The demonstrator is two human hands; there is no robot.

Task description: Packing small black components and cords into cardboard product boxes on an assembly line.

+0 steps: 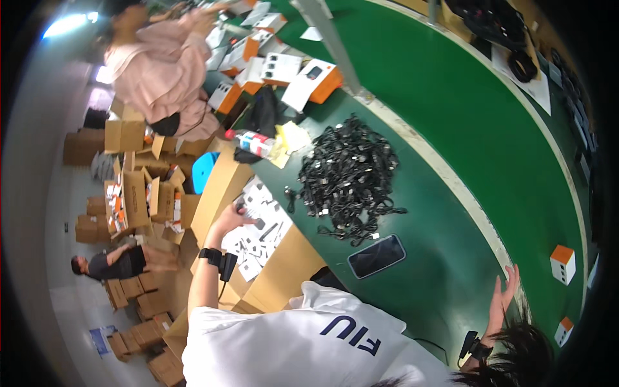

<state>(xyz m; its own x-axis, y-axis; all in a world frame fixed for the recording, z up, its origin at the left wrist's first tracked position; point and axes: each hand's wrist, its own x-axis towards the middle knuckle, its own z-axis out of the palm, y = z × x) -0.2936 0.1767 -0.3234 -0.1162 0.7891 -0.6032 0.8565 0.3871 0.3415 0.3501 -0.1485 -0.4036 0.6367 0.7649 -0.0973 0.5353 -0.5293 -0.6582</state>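
Note:
My left hand (231, 220) reaches into an open cardboard box (284, 261) at my left. Its fingers and thumb close around a small dark piece (259, 224), whose kind I cannot make out. Many small white and black pieces (264, 206) lie loose in the box. My right hand (506, 293) is raised near the table's right edge, fingers apart, holding nothing. Between the hands, a black smartphone (377, 257) lies on the green table (438, 258). Beyond it sits a large heap of coiled black cables (351, 174). Each wrist wears a black strapped device.
White-and-orange boxes (313, 80) crowd the table's far end by a metal post (332, 45). A bottle (251, 143) lies near yellow paper (293, 138). A person in pink (161, 71) works at far left; another person (119, 261) is among cartons (145, 303).

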